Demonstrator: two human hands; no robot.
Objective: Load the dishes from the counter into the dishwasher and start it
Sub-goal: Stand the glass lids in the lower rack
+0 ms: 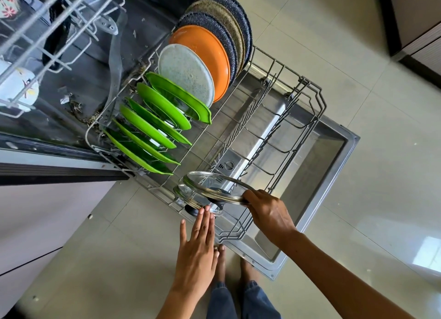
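1. You stand on a pale tiled kitchen floor (334, 56) with the dishwasher door (334, 166) folded down in front of you and the lower rack (310, 108) pulled out over it.
2. Along the rack's far-left side stand six green plates (152, 130), then a speckled grey plate (188, 75), an orange plate (205, 53) and dark speckled plates (229, 25), all on edge. The right half of the rack holds nothing you can see.
3. Your right hand (269, 213) grips the rim of a large glass lid (214, 187), held tilted over the rack's near-left corner.
4. A smaller glass lid (191, 197) already sits in that corner, just beside and partly under the large one.
5. Your left hand (198, 242) is flat with straight fingers, its fingertips (206, 210) at the smaller lid's near edge; whether they touch it is unclear.
6. The move turns on this: the large lid's rim runs left to right across the near edge, parallel to the small lid, and the free slot seems to lie directly beneath. The right hand is the one carrying, so it likely lowers while the left steadies.
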